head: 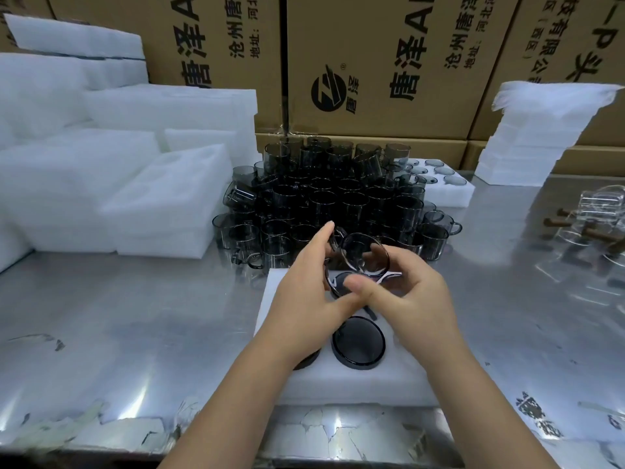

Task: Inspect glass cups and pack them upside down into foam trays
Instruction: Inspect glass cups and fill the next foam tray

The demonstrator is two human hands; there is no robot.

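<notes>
Fingers (321,240) curled round the smoked glass cup (363,253): your left hand (304,296) grips the handle side, and your right hand (419,296) cradles the wall. You've got it tilted just above the foam tray (355,384) at the table's (135,333) near edge. That looks like the inspection step. Inverted cups (358,345) sit in the tray's near pockets. Next, I'd say, turn it mouth-down, find a free pocket (your hands hide them) and lower it straight. The stock pile (331,198) stands beyond the tray.
</notes>
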